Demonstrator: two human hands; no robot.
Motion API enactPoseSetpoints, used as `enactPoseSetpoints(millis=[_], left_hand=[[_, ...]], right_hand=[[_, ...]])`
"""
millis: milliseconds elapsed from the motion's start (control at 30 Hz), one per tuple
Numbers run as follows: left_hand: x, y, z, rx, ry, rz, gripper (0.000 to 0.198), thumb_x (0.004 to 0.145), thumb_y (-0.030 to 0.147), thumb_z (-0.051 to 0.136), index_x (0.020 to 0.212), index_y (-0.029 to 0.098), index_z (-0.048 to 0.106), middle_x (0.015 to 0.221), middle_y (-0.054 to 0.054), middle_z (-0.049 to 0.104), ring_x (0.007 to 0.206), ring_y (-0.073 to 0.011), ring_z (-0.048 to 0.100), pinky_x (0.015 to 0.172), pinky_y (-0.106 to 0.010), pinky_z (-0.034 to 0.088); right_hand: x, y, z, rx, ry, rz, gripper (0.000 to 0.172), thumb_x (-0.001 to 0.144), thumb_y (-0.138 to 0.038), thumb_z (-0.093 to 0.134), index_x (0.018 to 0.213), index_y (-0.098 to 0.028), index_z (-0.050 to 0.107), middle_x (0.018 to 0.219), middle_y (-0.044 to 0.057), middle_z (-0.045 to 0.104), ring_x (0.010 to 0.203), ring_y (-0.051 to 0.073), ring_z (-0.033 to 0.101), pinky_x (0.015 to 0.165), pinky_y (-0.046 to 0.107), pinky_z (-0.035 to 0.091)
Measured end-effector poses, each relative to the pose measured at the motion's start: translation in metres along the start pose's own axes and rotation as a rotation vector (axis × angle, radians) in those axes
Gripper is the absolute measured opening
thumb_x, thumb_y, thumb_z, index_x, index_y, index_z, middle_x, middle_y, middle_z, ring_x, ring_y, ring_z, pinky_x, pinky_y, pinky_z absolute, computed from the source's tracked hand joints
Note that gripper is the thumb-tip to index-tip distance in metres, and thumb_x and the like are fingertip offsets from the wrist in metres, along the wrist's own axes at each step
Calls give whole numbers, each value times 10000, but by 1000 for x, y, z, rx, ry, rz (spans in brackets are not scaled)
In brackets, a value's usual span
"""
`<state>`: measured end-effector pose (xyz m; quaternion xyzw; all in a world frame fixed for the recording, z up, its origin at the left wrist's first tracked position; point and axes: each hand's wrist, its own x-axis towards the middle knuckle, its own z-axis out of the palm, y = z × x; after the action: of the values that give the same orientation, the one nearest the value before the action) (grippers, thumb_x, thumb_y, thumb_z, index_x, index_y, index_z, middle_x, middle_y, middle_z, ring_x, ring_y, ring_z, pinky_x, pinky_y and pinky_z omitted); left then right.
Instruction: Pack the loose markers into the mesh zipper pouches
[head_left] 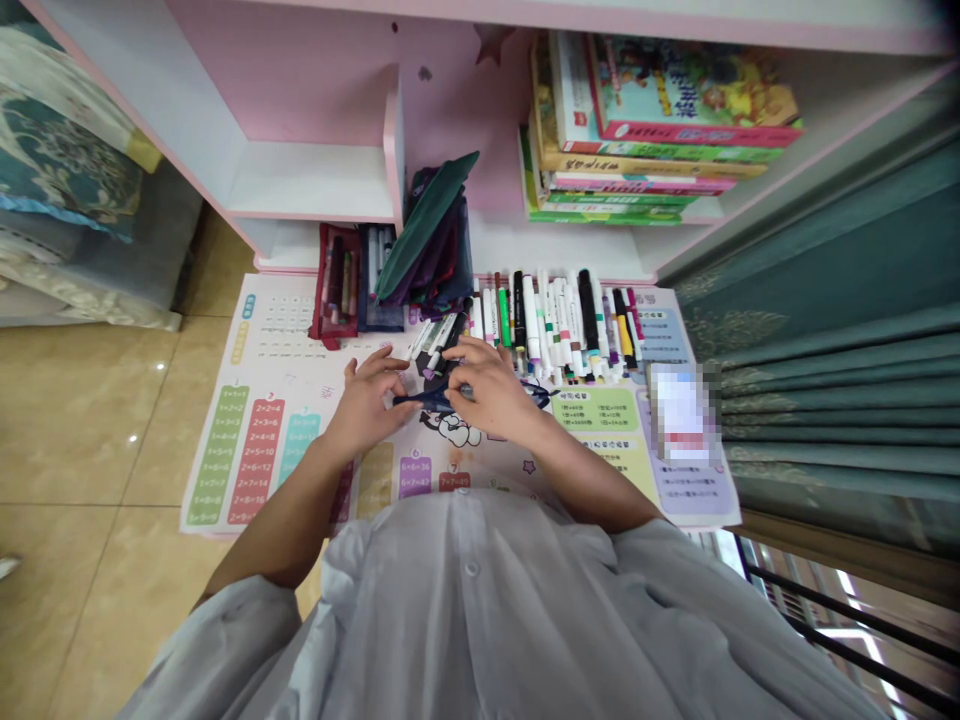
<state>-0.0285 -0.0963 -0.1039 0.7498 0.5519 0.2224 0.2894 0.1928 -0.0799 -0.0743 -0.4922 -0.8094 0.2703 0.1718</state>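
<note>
Navy strip between left hand, curled against its end, and right hand, pinching it

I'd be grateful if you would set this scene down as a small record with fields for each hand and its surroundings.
left hand: grips a dark blue item
right hand: grips the same item, close to the markers
nearby: markers lying in a row
surface: times-table mat
behind: red pouch, fabric pouches
shelf: stacked books
right side: teal curtain
</note>
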Motion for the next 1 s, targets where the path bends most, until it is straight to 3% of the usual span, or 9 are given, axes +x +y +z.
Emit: enactPoseSetpoints(millis=[1000], left_hand=[[1,6,-2,-5,-13,-28,264,761,359,713,666,202,523,1268,-93,662,1425,-328,399,1154,-659,155]], right_hand=[[-3,2,-2,0,39,10,231,744,-126,602,552,-199,497,1241,86,675,1351,360,468,1065,683,284]])
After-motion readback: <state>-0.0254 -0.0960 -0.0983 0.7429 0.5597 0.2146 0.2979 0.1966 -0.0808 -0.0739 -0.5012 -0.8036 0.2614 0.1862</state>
